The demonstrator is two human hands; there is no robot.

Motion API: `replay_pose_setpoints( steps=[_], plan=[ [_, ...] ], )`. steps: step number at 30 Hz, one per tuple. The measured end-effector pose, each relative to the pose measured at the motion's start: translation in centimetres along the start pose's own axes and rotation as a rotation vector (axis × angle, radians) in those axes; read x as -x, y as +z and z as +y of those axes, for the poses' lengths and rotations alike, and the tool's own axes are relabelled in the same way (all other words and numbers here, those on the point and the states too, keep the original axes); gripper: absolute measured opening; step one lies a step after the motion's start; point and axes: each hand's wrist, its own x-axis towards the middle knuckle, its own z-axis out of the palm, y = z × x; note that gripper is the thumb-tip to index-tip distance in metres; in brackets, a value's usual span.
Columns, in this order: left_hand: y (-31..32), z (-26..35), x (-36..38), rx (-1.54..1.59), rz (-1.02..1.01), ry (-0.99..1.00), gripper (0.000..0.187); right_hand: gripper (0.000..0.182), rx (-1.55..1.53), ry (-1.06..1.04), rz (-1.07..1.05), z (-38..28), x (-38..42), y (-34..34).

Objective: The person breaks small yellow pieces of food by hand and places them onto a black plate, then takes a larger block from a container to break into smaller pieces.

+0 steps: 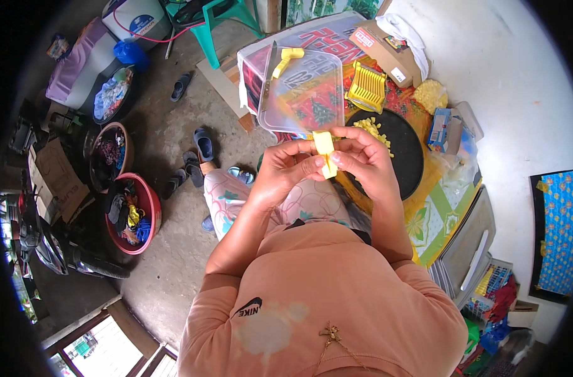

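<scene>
Between my two hands, in front of my lap, is a small yellow folded strip; its material is hard to tell. My left hand pinches its left side with thumb and fingers. On its right side, my right hand pinches it too. A round black tray lies behind my right hand, with small yellow pieces on it. Beyond my hands is a clear plastic lid or tray, bearing another bent yellow strip. A yellow slotted holder stands right of that.
The low table has a patterned cover. On it are a cardboard box, a round yellow bundle and a blue box. Laundry basins, slippers and a green chair are on the floor to the left.
</scene>
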Motion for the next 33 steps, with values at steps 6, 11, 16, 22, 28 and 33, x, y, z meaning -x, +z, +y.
replay_pose_setpoints(
  steps=[6, 11, 16, 22, 28, 33],
  plan=[
    [0.06, -0.23, -0.05, 0.041, 0.035, -0.006, 0.027, 0.035, 0.045, -0.022, -0.040, 0.24, 0.17, 0.20],
    [0.14, -0.20, 0.03, 0.005, 0.003, -0.014, 0.025, 0.034, 0.048, -0.021, -0.034, -0.07, 0.09, 0.25],
    [-0.07, -0.42, 0.00, 0.017, -0.009, -0.026, 0.025, 0.032, 0.019, 0.012, -0.021, 0.14, 0.18, 0.09],
    [0.24, 0.01, 0.19, 0.079, 0.004, -0.007, 0.026, 0.032, 0.056, -0.013, -0.029, 0.02, 0.36, 0.36],
    [0.02, -0.17, -0.01, 0.065, -0.002, -0.021, 0.023, 0.031, 0.058, -0.033, -0.047, 0.20, 0.31, 0.43],
    [0.31, 0.08, 0.06, 0.031, -0.009, -0.031, 0.024, 0.029, 0.056, -0.012, -0.020, 0.25, 0.20, 0.32]
  ],
)
